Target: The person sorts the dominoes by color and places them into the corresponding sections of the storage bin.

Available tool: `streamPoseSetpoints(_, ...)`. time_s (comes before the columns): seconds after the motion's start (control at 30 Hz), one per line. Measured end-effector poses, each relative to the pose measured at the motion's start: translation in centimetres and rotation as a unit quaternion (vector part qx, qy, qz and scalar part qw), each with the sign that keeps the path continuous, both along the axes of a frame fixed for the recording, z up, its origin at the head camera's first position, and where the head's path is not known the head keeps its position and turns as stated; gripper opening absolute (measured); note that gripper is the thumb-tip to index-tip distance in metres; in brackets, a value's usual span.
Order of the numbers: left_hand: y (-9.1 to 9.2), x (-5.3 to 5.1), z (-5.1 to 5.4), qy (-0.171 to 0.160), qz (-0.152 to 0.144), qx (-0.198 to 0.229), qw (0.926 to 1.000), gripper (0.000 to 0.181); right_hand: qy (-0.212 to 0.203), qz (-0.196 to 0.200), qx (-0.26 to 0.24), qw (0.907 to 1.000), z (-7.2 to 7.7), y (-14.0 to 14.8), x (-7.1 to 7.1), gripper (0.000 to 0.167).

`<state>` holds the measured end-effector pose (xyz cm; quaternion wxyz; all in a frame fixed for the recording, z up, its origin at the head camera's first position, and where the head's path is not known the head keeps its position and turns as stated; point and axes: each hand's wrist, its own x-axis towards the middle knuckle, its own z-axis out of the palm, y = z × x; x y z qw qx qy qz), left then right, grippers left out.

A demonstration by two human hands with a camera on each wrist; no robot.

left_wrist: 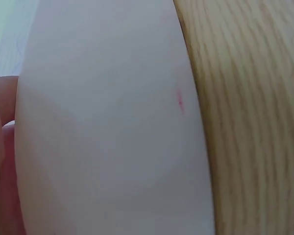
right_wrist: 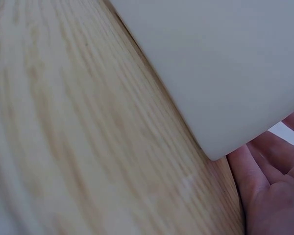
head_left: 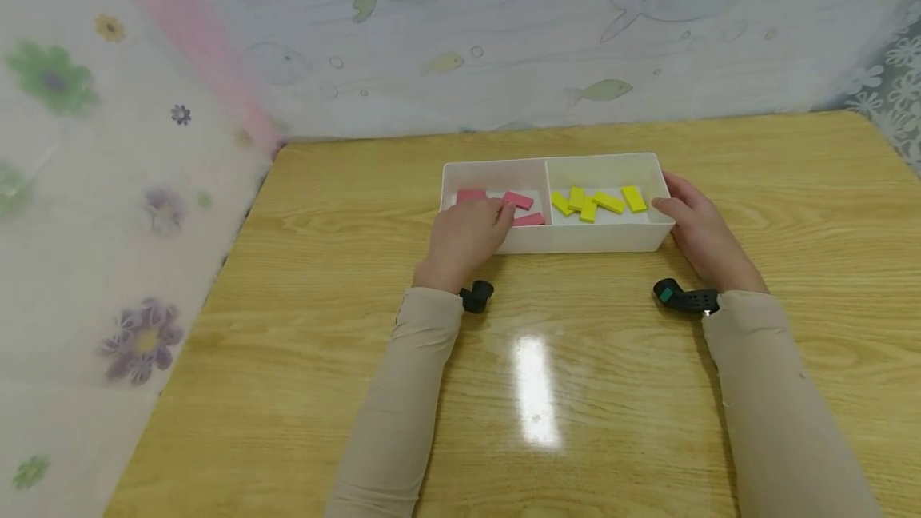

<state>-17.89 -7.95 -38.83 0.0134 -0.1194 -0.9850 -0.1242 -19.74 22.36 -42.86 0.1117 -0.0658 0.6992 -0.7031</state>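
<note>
A white two-compartment box [head_left: 590, 239] stands on the wooden table. Several pink rectangular tiles [head_left: 518, 200] lie in its left compartment, and several yellow tiles [head_left: 609, 202] in the right one. My left hand [head_left: 468, 234] reaches over the front wall into the left compartment among the pink tiles; its fingertips are mostly hidden, so whether it pinches a tile cannot be told. My right hand [head_left: 694, 222] grips the box's right end, thumb over the rim and fingers along the outside. In the left wrist view, the box's front wall [left_wrist: 108, 122] hides most of the hand.
The wooden table [head_left: 324, 342] extends around the box, with a glossy light reflection in front. Behind it is a wall covering [head_left: 532, 38] printed with fish. Black wrist cameras sit on both wrists, the right one [head_left: 683, 296] near the table surface.
</note>
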Motion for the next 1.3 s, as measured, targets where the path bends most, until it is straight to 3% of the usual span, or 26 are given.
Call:
streamPoseSetpoints(0.2,-0.4,-0.9,-0.2,0.082,0.003,0.102,0.9913,0.02,0.004,-0.005,-0.008,0.9999,-0.1,0.3,-0.1,0.056)
streamPoseSetpoints(0.3,-1.0,-1.3,-0.8,0.141,0.02,0.105,0.9841,0.02,0.01,0.0,-0.012,0.9999,-0.4,0.2,-0.2,0.058)
streamPoseSetpoints(0.4,-1.8,-1.7,-1.8,0.153,0.049,0.127,0.9788,0.028,0.019,0.006,-0.009,0.9998,-0.6,0.2,-0.2,0.058)
streamPoseSetpoints(0.5,-2.5,-2.1,-2.7,0.106,0.078,0.184,0.974,0.042,0.027,0.013,-0.002,0.9996,-0.7,0.3,0.0,0.057)
streamPoseSetpoints(0.6,-2.9,-2.5,-3.0,0.051,0.098,0.239,0.9647,0.054,0.034,0.019,0.006,0.9992,-0.8,0.4,-0.1,0.057)
streamPoseSetpoints(0.73,-3.4,-2.9,-3.0,-0.007,0.112,0.301,0.947,0.064,0.041,0.023,0.015,0.9988,-0.8,0.7,-0.2,0.058)
streamPoseSetpoints(0.83,-3.8,-2.9,-3.1,-0.059,0.121,0.343,0.9296,0.068,0.036,0.024,0.019,0.9989,-0.9,1.1,-0.2,0.057)
streamPoseSetpoints(0.97,-4.7,-2.8,-3.3,-0.122,0.102,0.37,0.9154,0.069,0.024,0.034,0.025,0.9988,-1.1,1.5,0.0,0.058)
streamPoseSetpoints(1.13,-6.1,-2.6,-3.2,-0.139,0.06,0.388,0.9092,0.07,0.033,0.061,0.055,0.9961,-1.1,1.4,-0.2,0.061)
streamPoseSetpoints(1.3,-6.8,-2.3,-2.5,-0.16,0.051,0.382,0.909,0.067,0.033,0.066,0.102,0.9921,-1.0,1.5,-0.2,0.06)
